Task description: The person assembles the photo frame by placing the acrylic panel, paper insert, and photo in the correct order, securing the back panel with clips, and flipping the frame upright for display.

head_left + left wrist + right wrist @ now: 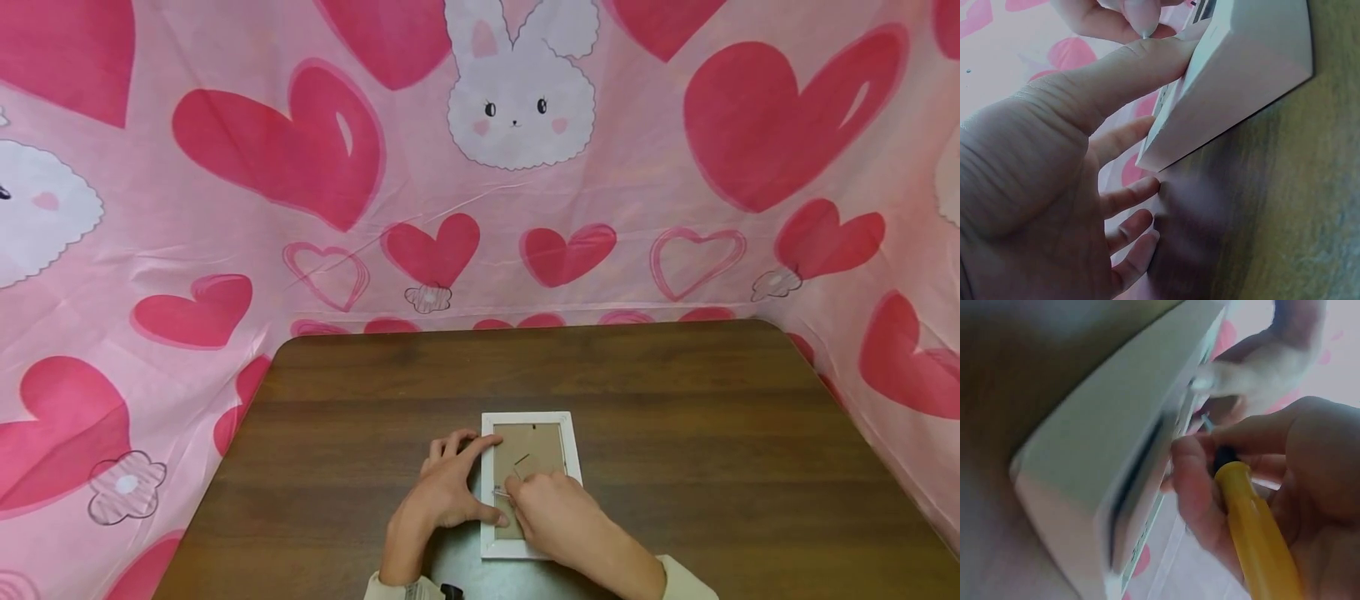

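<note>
Together, left hand [444, 490] spread against one white frame [571, 450], right hand [558, 512] gripping one yellow-handled tool [1256, 531], one table [360, 392] beneath.

plain cream sleeve [684, 579] at right forearm; pale left cuff [381, 588], greyish wristband [415, 591], small black piece [452, 592] beside it; fingers [1124, 139] bare.

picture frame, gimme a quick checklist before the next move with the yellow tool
1. Picture frame back side up on the table: ok
2. Left hand touching the frame's left side: ok
3. Right hand gripping the yellow-handled tool: ok
4. Left thumb well clear of the tool's tip: not ok, looks close
5. Tool's tip properly seated: cannot tell, too small and blurred
</note>
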Motion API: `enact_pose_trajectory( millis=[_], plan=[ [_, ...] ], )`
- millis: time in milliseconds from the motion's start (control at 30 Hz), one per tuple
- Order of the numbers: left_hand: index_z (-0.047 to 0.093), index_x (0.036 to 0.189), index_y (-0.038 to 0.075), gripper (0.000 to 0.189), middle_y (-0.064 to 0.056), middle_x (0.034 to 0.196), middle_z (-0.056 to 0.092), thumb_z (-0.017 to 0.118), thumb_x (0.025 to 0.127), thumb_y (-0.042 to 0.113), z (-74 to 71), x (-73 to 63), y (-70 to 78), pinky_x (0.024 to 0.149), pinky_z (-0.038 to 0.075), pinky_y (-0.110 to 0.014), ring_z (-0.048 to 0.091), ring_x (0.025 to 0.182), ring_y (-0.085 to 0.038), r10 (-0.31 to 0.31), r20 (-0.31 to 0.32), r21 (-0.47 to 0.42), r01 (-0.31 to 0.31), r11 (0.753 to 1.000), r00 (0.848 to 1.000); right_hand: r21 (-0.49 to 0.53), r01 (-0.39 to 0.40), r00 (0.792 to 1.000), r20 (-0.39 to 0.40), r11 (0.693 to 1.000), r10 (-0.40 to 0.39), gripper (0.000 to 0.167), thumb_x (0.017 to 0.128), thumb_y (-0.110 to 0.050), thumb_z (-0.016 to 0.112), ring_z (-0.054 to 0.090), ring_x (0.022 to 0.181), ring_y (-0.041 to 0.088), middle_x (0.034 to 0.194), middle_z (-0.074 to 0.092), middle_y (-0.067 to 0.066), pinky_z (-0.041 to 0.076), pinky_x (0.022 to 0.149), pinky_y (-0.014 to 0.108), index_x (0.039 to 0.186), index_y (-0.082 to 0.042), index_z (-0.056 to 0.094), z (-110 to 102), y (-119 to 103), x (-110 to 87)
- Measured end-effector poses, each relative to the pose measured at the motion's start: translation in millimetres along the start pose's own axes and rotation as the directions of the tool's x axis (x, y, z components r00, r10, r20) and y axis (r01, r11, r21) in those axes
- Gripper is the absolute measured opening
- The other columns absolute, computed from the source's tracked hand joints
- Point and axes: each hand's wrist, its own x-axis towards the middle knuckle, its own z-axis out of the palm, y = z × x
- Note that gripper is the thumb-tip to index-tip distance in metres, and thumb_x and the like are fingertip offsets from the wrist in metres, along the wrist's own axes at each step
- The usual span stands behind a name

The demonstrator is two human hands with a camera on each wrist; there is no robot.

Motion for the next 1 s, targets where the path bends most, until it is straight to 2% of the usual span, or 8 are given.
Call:
enact_pose_trajectory(
  millis=[100, 333, 467, 733, 1000],
  plan=[
    [0.051, 0.151, 0.041, 0.104, -0.007, 0.158, 0.041, 0.101, 0.060, 0.046, -0.4, -0.3, -0.9, 0.108, 0.036, -0.065, 0.035, 0.141, -0.037, 0.005, -0.006, 0.001, -0.005, 1.000, 1.000, 0.017, -0.054, 0.999, 0.005, 0.998, 0.054, 0.014, 0.093, -0.019, 0.073, 0.060, 0.055, 0.017, 0.064, 0.065, 0.000, 0.045, 0.048, 0.033, 0.082, -0.015, 0.065, 1.3, -7.0, 0.4],
    [0.051, 0.151, 0.042, 0.104, -0.007, 0.159, 0.041, 0.101, 0.061, 0.046, 0.4, 0.3, -1.4, 0.108, 0.037, -0.065, 0.035, 0.141, -0.037, 0.006, -0.003, 0.004, -0.006, 1.000, 1.000, -0.015, -0.142, 0.990, 0.009, 0.990, 0.142, 0.011, 0.086, -0.019, 0.076, 0.059, 0.052, 0.019, 0.062, 0.063, 0.001, 0.046, 0.046, 0.036, 0.080, -0.014, 0.067, 5.4, -13.0, 4.4],
    [0.050, 0.151, 0.043, 0.104, -0.006, 0.160, 0.040, 0.101, 0.061, 0.047, 0.9, 0.7, -1.8, 0.108, 0.037, -0.065, 0.034, 0.142, -0.037, 0.001, 0.002, 0.002, -0.001, 1.000, 1.000, 0.040, -0.183, 0.982, 0.046, 0.982, 0.181, 0.009, 0.088, -0.017, 0.073, 0.059, 0.052, 0.021, 0.063, 0.063, 0.003, 0.047, 0.047, 0.038, 0.082, -0.012, 0.068, 3.8, -10.6, 5.4],
    [0.050, 0.152, 0.042, 0.105, -0.006, 0.160, 0.039, 0.101, 0.060, 0.048, 0.7, 1.6, -2.2, 0.108, 0.036, -0.064, 0.034, 0.141, -0.036, -0.007, 0.003, 0.010, 0.007, 1.000, 1.000, 0.156, -0.175, 0.981, 0.112, 0.972, 0.159, 0.017, 0.097, -0.017, 0.067, 0.047, 0.052, 0.010, 0.061, 0.058, -0.003, 0.039, 0.049, 0.032, 0.081, -0.012, 0.070, -0.7, -3.5, 8.5],
    [0.051, 0.152, 0.041, 0.105, -0.006, 0.159, 0.040, 0.101, 0.060, 0.047, 1.6, 1.4, -1.8, 0.107, 0.036, -0.063, 0.034, 0.141, -0.036, -0.002, -0.001, 0.009, 0.002, 1.000, 1.000, 0.140, -0.159, 0.986, 0.069, 0.977, 0.150, 0.021, 0.095, -0.017, 0.070, 0.047, 0.053, 0.009, 0.061, 0.059, -0.005, 0.038, 0.048, 0.031, 0.073, -0.016, 0.068, 0.7, -3.1, 9.7]
  ],
)
